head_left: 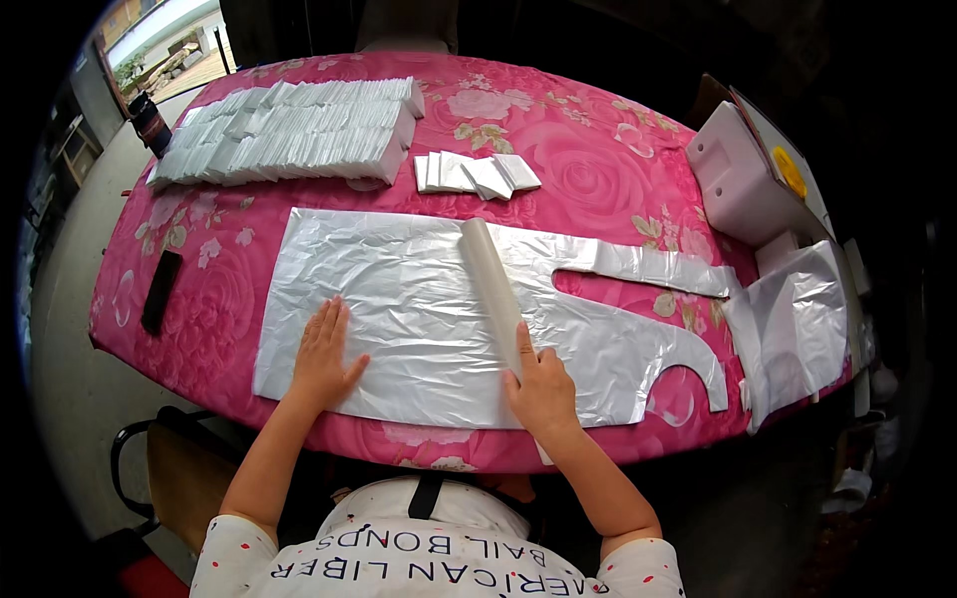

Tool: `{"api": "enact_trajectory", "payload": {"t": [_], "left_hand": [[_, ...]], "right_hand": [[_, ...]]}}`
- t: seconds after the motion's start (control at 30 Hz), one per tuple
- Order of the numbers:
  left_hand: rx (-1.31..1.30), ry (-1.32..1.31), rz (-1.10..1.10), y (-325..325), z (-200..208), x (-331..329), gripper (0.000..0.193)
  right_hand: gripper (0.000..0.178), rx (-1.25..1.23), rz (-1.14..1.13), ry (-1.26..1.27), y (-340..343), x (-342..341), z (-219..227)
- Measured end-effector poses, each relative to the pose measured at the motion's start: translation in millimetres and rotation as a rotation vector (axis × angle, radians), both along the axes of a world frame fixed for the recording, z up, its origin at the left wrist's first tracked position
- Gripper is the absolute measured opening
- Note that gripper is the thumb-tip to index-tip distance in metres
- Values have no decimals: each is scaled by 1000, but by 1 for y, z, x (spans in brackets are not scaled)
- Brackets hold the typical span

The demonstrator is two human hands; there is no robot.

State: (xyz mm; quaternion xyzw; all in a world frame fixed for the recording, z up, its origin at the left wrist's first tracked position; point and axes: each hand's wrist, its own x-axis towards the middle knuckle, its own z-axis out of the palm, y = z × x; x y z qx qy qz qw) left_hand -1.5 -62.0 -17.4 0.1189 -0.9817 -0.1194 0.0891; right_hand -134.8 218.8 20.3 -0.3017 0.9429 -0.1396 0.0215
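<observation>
A thin, shiny white plastic apron point(399, 299) lies spread over the pink floral tablecloth, its straps and cut-outs toward the right. My left hand point(324, 359) rests flat on its left part, fingers stretched out and thumb apart. Across the apron's middle lies a pale, straight tube point(488, 274), slanting from the far side toward me. My right hand point(541, 389) grips the tube near its close end, the index finger reaching along it. The underside of that hand is hidden.
Rows of folded white packets point(289, 135) stand at the far left, beside a smaller packet pile point(478, 174). A dark bottle point(150, 125) and a black oblong object point(161, 291) are on the left. At right are a white box point(733, 174), a yellow item point(789, 171) and more plastic sheeting point(793, 324).
</observation>
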Motion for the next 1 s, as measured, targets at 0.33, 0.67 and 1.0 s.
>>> {"api": "enact_trajectory", "payload": {"t": [0.33, 0.67, 1.0], "left_hand": [[-3, -15, -1, 3, -3, -3, 75], [152, 98, -291, 59, 30, -37, 69], [284, 107, -501, 154, 26, -86, 63]], "right_hand": [[69, 196, -820, 48, 221, -100, 20], [67, -545, -187, -443, 63, -5, 34], [48, -301, 226, -107, 48, -13, -14]]}}
